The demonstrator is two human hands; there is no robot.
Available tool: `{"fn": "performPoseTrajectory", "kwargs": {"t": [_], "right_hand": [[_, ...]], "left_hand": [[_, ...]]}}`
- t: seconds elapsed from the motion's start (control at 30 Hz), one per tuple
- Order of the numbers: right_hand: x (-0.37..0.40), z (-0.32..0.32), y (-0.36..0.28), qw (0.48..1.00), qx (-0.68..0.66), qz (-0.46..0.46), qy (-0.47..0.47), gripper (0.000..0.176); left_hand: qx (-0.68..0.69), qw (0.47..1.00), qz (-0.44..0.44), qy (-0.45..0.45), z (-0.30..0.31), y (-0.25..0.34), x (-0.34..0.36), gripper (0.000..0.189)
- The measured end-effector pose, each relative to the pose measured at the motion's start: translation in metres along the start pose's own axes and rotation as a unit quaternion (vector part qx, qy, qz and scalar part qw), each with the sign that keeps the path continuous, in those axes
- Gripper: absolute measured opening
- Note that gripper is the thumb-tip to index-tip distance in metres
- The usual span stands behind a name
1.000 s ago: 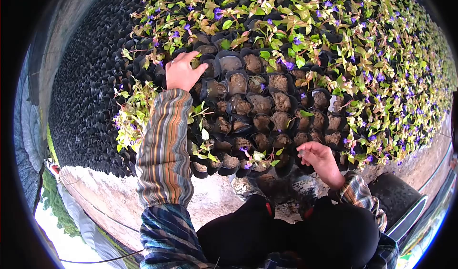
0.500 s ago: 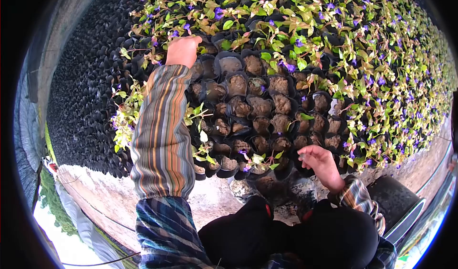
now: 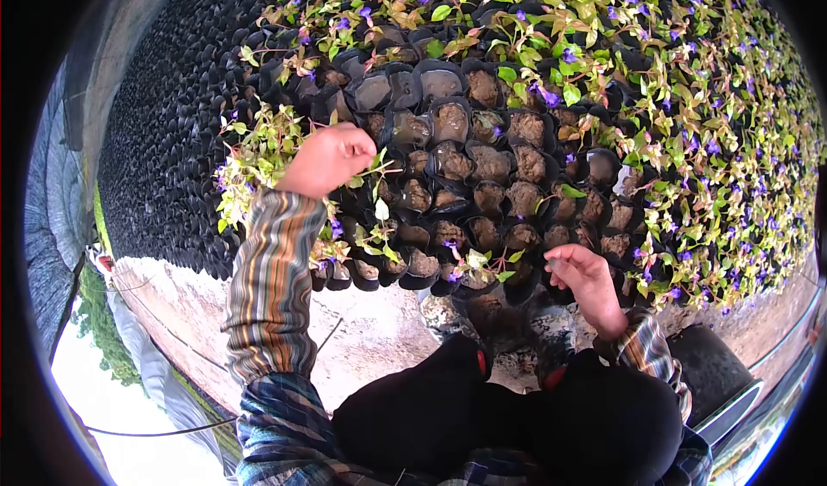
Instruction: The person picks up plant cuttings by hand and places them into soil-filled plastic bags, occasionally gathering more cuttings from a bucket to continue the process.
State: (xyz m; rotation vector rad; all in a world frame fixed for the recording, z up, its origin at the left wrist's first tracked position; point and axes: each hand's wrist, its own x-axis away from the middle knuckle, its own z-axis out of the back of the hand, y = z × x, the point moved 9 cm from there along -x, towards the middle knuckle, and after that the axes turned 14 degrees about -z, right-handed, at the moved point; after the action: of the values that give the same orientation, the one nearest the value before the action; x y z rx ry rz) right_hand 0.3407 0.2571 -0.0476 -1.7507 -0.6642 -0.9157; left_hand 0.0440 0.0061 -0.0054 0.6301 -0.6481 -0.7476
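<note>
My left hand (image 3: 332, 158) is closed, fingers curled, over the left part of the black nursery bags. Whatever its fingers hold is hidden. Beside it lies a heap of leafy purple-flowered cuttings (image 3: 245, 171), and thin stems (image 3: 376, 174) show just past its fingertips. My right hand (image 3: 587, 286) is near the front edge of the bags, thumb and forefinger pinched together. A small greyish spot shows at those fingertips, too small to name. Between the hands stand soil-filled bags (image 3: 491, 165). A few loose cuttings (image 3: 474, 266) lie across the front bags.
Dense flowering plants (image 3: 706, 133) in bags fill the back and right. Many black bags (image 3: 172, 158) stand packed at the left. A dark bucket (image 3: 706, 370) lies at my right, beside my knees (image 3: 594, 417). Pale ground (image 3: 362, 331) runs along the front.
My left hand has drawn back toward me from the rear bags to beside the heap of cuttings. My right hand has stayed nearly in place, pinched. The view has shifted slightly.
</note>
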Motion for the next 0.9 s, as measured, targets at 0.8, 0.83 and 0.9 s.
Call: {"fn": "performPoseTrajectory", "kwargs": {"t": [0.8,0.83,0.9], "right_hand": [[-0.009,-0.005,0.011,0.996,-0.022,0.081,-0.043,0.016],[-0.008,-0.002,0.008,0.997,0.006,0.075,-0.018,0.016],[-0.001,0.002,0.000,0.997,0.015,0.070,-0.014,0.016]], "left_hand": [[0.296,0.942,-0.038,0.151,0.012,-0.002,-0.005,0.010],[0.336,0.931,-0.027,0.140,0.008,-0.013,-0.004,0.008],[0.203,0.961,-0.100,0.157,0.002,0.003,-0.012,0.007]]}}
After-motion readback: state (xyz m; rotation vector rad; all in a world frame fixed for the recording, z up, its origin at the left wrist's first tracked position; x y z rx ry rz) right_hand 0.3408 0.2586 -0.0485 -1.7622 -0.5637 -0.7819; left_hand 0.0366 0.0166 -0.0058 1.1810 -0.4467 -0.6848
